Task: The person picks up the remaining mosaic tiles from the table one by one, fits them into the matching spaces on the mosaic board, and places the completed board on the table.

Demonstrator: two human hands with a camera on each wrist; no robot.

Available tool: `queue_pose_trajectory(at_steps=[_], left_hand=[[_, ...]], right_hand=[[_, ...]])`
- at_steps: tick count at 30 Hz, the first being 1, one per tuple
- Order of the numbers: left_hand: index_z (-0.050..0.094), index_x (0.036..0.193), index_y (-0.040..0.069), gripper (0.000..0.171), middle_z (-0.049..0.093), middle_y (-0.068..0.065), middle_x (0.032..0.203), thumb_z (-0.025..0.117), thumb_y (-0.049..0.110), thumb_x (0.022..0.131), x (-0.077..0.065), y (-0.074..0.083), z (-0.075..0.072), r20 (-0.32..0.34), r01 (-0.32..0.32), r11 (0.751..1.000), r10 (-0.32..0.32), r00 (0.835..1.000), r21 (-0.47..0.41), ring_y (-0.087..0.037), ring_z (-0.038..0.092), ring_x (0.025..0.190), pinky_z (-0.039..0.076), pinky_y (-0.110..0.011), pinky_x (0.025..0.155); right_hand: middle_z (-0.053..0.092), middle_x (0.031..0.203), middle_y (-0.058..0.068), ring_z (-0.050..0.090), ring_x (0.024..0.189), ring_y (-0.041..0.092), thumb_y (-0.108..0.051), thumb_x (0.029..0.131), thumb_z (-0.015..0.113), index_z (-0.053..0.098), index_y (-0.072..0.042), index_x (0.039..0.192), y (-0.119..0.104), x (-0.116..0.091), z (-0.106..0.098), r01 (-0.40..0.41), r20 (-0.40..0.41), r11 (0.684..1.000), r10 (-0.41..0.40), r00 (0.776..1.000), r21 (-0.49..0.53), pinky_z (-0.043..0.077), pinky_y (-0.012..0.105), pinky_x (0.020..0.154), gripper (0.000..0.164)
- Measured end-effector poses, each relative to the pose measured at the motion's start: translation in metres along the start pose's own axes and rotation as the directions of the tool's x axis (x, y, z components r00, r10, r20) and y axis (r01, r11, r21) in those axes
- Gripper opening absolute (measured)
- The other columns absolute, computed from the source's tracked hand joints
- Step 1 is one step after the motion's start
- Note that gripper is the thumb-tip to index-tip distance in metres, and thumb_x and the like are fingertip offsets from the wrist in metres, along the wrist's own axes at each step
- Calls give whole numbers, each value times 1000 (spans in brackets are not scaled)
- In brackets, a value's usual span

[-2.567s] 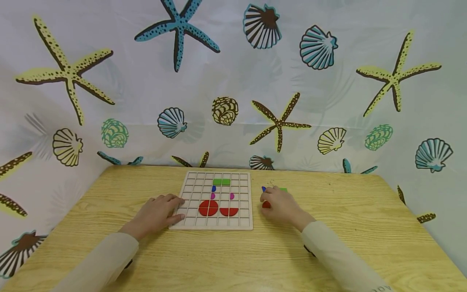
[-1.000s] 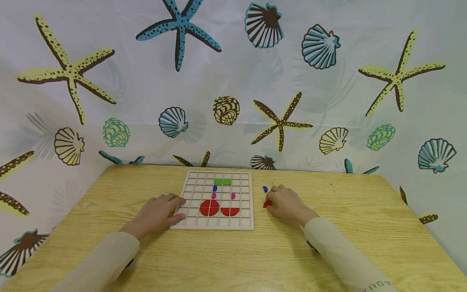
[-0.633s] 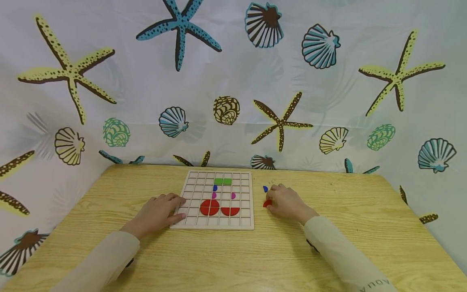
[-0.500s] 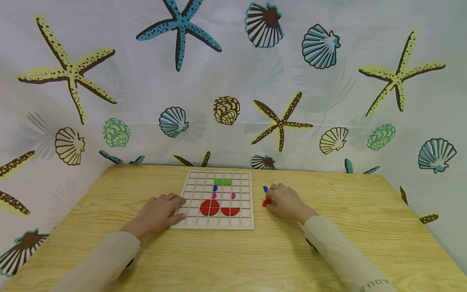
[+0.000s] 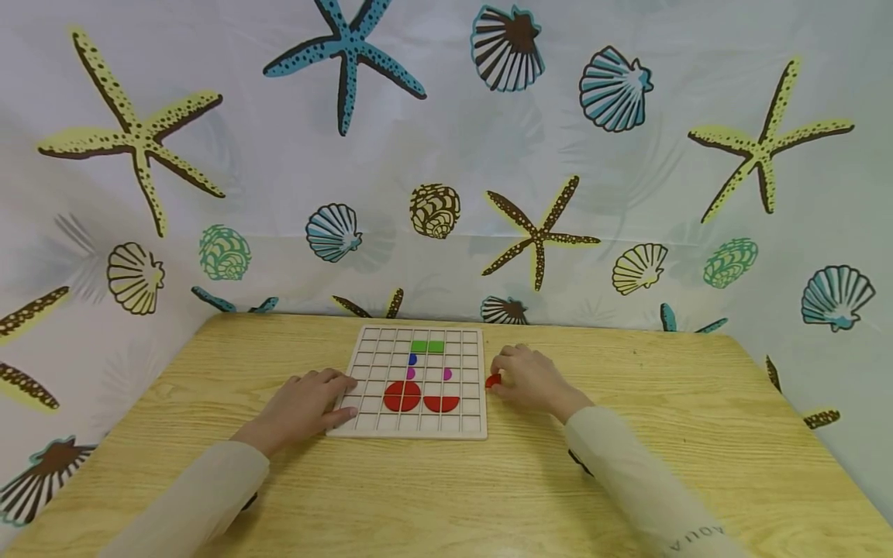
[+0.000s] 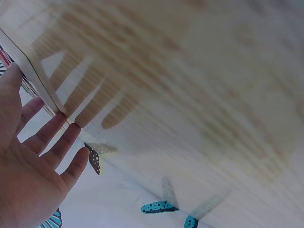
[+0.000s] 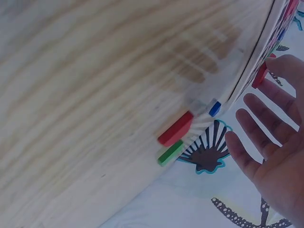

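Note:
My left hand (image 5: 300,404) rests on the left edge of a pale square grid board (image 5: 356,431), its fingers fairly straight. In the left wrist view, the fingertips touch the board's rim. With thumb and a finger, my right hand (image 5: 533,380) pinches a red rounded piece (image 7: 261,75) just off the board's right edge. On the board lie two green pieces (image 5: 428,346), a blue half-round (image 5: 412,359), two magenta half-rounds (image 5: 447,374), a red disc of joined pieces (image 5: 402,396) and a red half-disc (image 5: 442,404).
In the right wrist view, another red piece (image 7: 175,129), a green piece (image 7: 171,153) and a blue piece (image 7: 214,109) lie on the table beside the board; the right hand covers them in the head view. A patterned cloth (image 5: 446,124) hangs behind the wooden table (image 5: 432,496).
My right hand has moved left toward the board with the red piece, now covering the loose blue piece in the head view. The left hand stays in place.

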State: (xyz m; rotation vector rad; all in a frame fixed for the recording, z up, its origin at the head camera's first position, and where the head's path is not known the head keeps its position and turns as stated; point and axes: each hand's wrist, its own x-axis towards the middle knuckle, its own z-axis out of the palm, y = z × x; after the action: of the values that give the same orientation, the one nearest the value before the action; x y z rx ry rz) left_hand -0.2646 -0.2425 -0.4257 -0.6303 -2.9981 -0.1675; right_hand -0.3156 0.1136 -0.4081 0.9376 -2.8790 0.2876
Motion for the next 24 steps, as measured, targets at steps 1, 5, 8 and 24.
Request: queue_pose_trajectory(at_steps=[1, 5, 8, 24], left_hand=[[54, 125, 13, 50, 55, -12, 126, 57, 44, 86, 0, 0, 0, 1, 1, 1000, -1, 1000, 0, -36, 51, 113, 38, -58, 91], [55, 125, 12, 50, 55, -13, 125, 57, 44, 86, 0, 2, -2, -3, 0, 1000, 0, 1000, 0, -36, 51, 113, 38, -58, 91], [55, 125, 12, 50, 55, -13, 125, 58, 43, 86, 0, 2, -2, 1, 5, 1000, -5, 1000, 0, -36, 51, 114, 38, -58, 91], [54, 125, 12, 50, 54, -13, 126, 58, 43, 86, -2, 3, -2, -2, -2, 1000, 2, 1000, 0, -36, 51, 114, 38, -58, 91]], right_hand=[[60, 102, 2, 53, 95, 22, -28, 82, 67, 66, -14, 96, -2, 2, 0, -3, 5, 1000, 3, 1000, 5, 47, 38, 77, 19], [59, 105, 2, 52, 98, 22, -27, 83, 66, 66, -14, 98, -12, 8, -1, -7, 26, 1000, 7, 1000, 16, 45, 41, 86, 20], [59, 106, 2, 52, 99, 21, -27, 83, 66, 66, -14, 99, -18, 11, -1, 0, 36, 1000, -1, 999, 23, 45, 41, 88, 20], [62, 102, 1, 54, 94, 18, -31, 85, 65, 67, -14, 100, -42, 33, 10, 131, 36, 991, -130, 991, -29, 49, 33, 82, 23]])
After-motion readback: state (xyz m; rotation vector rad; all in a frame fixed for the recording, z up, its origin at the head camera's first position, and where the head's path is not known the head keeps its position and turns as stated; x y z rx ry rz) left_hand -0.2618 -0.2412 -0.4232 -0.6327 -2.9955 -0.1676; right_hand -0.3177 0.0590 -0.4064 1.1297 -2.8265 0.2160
